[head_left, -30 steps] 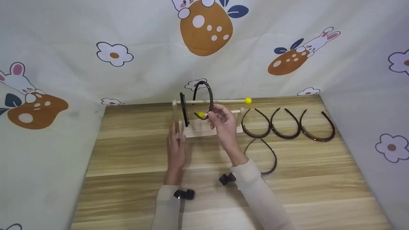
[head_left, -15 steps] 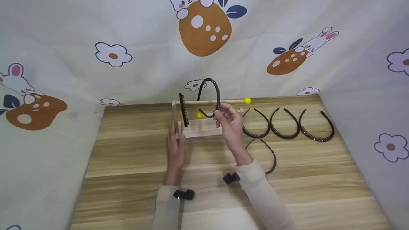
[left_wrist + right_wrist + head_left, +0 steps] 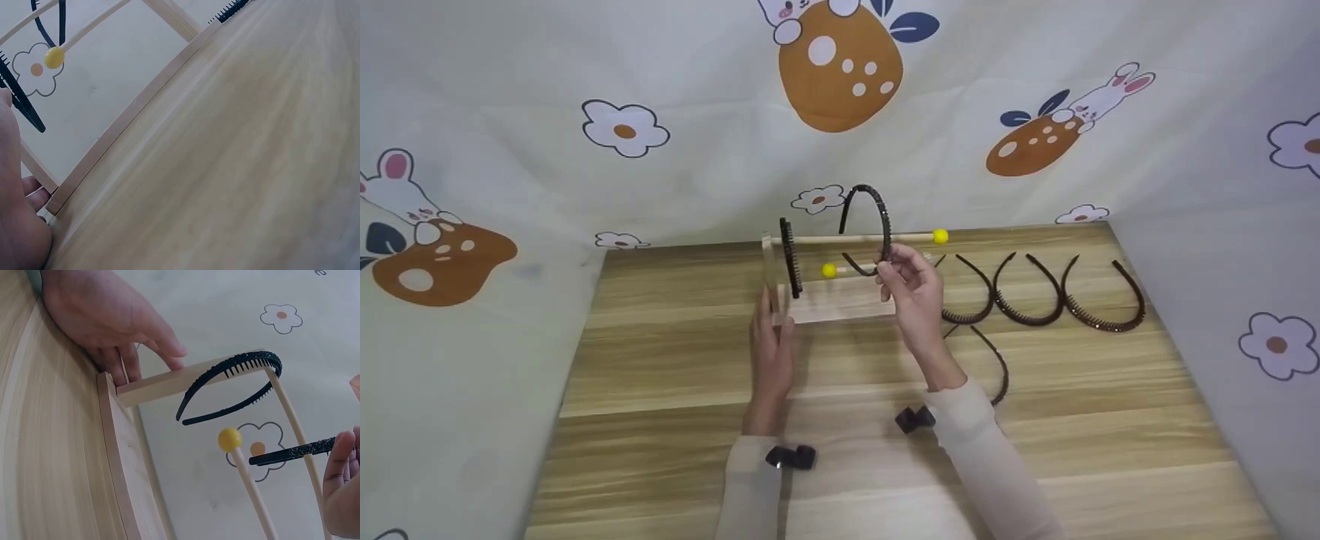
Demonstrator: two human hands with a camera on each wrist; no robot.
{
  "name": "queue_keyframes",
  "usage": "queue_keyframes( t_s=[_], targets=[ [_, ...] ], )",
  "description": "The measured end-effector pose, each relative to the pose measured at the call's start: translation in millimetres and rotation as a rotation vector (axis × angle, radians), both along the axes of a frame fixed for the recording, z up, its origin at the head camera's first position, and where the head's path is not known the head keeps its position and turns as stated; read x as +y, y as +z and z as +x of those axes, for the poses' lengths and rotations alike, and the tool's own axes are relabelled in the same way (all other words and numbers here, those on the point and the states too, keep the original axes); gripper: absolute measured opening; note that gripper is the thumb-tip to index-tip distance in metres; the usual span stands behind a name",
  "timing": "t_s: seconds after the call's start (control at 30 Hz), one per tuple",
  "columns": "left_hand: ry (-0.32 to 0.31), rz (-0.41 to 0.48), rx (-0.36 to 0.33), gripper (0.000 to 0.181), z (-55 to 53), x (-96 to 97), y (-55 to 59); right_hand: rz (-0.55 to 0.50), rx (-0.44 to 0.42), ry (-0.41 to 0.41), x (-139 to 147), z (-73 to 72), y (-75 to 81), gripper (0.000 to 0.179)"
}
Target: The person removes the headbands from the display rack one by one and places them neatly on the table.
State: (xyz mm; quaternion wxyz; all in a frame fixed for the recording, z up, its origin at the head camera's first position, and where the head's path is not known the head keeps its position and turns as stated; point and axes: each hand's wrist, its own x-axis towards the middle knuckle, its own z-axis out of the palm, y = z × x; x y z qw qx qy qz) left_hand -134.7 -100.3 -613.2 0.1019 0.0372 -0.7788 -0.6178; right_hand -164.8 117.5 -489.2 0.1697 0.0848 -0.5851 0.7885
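Note:
My right hand (image 3: 916,300) pinches a dark toothed headband (image 3: 887,217) between thumb and fingers. This headband stands upright, its curve crossing the upper rod of a pale wooden headband stand (image 3: 840,301). Another dark headband (image 3: 790,259) hangs on that rod near the left post; its teeth show clearly in the right wrist view. At the foot of the left post, my left hand (image 3: 774,352) holds the stand, thumb in front and fingers behind the post. The upper rod ends in a yellow ball (image 3: 940,236); the lower rod's yellow ball (image 3: 829,270) points left.
To the right of the stand, three dark headbands lie in a row, the farthest headband (image 3: 1110,327) near the table's right side. One more headband (image 3: 1003,367) lies below them, partly hidden by the right forearm. Patterned cloth (image 3: 705,187) encloses the wooden table (image 3: 660,375).
My right hand has moved the headband it pinches rightward along the upper rod, away from the hanging headband. My left hand and the stand have stayed in place.

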Motion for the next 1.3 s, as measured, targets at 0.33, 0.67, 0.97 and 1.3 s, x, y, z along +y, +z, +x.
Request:
queue_keyframes(
  t_s=[0.33, 0.67, 0.97, 1.3],
  targets=[
    [0.013, -0.023, -0.023, 0.069, -0.3, -0.7, -0.7, 0.015, -0.001, -0.039, 14, 1.3, 0.7, 0.016],
    [0.018, -0.031, -0.013, 0.068, -0.7, -1.2, -2.4, 0.013, 0.027, -0.067, 22, 1.8, 3.7, 0.016],
    [0.010, -0.022, -0.020, 0.069, -1.1, -1.8, -1.1, 0.042, 0.048, -0.096, 28, 4.5, 2.2, 0.018],
    [0.006, -0.021, -0.018, 0.069, 0.2, -1.3, 0.4, 0.031, 0.042, -0.120, 39, 7.0, 2.6, 0.016]
  ],
)
